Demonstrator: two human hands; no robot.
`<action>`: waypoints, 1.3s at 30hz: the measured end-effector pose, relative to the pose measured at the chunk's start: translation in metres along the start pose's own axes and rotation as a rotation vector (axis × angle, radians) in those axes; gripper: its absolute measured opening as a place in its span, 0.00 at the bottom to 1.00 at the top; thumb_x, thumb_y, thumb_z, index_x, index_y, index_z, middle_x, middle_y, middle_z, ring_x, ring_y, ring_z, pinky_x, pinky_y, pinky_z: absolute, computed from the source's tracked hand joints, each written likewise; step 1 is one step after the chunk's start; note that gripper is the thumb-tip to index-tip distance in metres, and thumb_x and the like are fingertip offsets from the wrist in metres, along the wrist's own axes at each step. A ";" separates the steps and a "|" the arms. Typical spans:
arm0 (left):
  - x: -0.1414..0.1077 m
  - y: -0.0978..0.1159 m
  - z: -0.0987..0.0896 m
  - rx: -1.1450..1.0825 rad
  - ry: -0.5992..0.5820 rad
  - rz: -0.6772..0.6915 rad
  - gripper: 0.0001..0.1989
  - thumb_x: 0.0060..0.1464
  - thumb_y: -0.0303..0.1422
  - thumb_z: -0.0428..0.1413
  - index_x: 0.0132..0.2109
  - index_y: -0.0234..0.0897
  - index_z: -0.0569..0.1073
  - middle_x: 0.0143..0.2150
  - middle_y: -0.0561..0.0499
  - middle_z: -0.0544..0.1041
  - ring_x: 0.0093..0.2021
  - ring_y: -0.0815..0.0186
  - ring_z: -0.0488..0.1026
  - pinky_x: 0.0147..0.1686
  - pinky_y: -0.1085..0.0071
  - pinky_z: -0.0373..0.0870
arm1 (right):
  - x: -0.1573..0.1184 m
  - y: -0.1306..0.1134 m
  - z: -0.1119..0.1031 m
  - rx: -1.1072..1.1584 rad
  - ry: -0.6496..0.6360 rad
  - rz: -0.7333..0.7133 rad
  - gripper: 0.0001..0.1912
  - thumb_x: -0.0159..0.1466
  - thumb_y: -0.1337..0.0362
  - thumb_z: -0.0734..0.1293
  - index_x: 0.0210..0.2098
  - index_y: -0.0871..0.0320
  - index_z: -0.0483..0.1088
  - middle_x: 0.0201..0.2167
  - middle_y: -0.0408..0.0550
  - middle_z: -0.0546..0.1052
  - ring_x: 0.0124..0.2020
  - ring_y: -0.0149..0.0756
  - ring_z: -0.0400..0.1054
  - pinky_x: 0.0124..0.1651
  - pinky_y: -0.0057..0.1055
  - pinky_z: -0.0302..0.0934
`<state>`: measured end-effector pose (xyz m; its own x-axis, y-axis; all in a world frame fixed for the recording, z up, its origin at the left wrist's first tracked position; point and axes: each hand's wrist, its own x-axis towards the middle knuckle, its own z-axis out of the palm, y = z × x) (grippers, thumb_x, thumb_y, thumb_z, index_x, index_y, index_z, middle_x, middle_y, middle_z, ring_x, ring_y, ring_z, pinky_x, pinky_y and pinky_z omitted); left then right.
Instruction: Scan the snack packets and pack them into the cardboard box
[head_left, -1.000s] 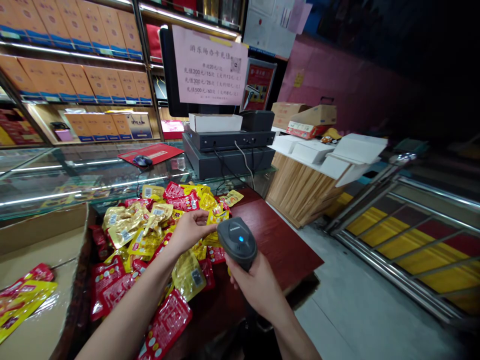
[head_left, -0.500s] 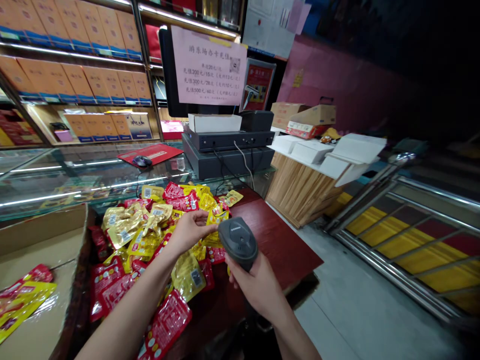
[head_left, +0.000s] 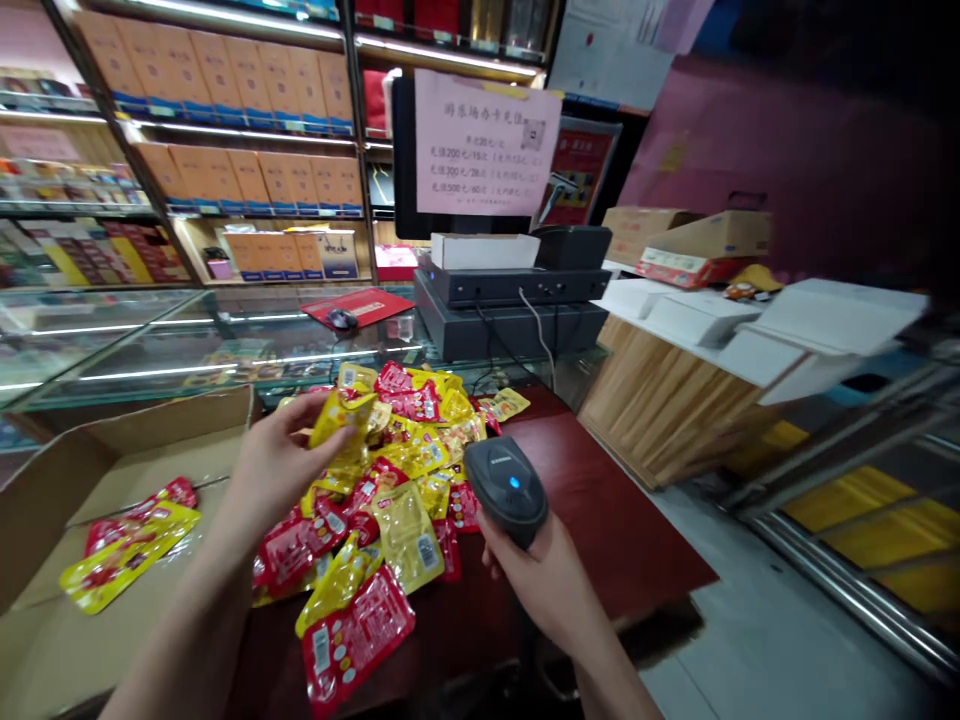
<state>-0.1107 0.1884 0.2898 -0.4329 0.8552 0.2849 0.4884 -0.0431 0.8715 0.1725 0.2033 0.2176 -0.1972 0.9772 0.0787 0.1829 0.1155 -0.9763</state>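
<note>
Head view: left hand (head_left: 276, 458), gripping yellow packet (head_left: 337, 418), has left the scanner (head_left: 506, 485).

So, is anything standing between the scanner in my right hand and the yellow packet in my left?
Nothing visible stands between the scanner and the yellow packet in your left hand; the heap of packets lies lower, on the table.

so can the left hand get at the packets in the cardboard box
Probably yes: the box is open on top and beside the left hand, though it already holds a yellow packet.
</note>
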 end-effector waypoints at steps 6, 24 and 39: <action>-0.033 -0.020 -0.092 0.449 0.363 -0.211 0.28 0.46 0.49 0.66 0.53 0.43 0.78 0.44 0.49 0.83 0.36 0.55 0.80 0.33 0.65 0.76 | 0.009 -0.009 0.012 -0.088 -0.069 -0.067 0.18 0.62 0.50 0.70 0.39 0.58 0.77 0.20 0.48 0.78 0.25 0.45 0.75 0.28 0.35 0.68; 0.031 -0.046 0.040 0.802 -0.123 0.001 0.33 0.60 0.47 0.55 0.66 0.33 0.69 0.55 0.35 0.79 0.53 0.47 0.77 0.52 0.58 0.71 | 0.000 0.001 -0.007 -0.032 -0.003 0.008 0.18 0.62 0.49 0.71 0.37 0.59 0.74 0.24 0.50 0.79 0.24 0.42 0.74 0.27 0.32 0.67; 0.065 -0.037 0.050 0.683 -0.242 -0.046 0.25 0.42 0.52 0.67 0.38 0.37 0.76 0.33 0.45 0.81 0.35 0.53 0.77 0.32 0.67 0.64 | -0.003 -0.003 -0.001 -0.051 0.046 -0.013 0.18 0.62 0.49 0.72 0.40 0.58 0.77 0.21 0.48 0.79 0.24 0.44 0.76 0.28 0.33 0.69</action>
<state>-0.1192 0.2719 0.2557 -0.3233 0.9422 0.0882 0.8722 0.2605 0.4141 0.1741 0.2001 0.2201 -0.1556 0.9826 0.1015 0.2292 0.1358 -0.9639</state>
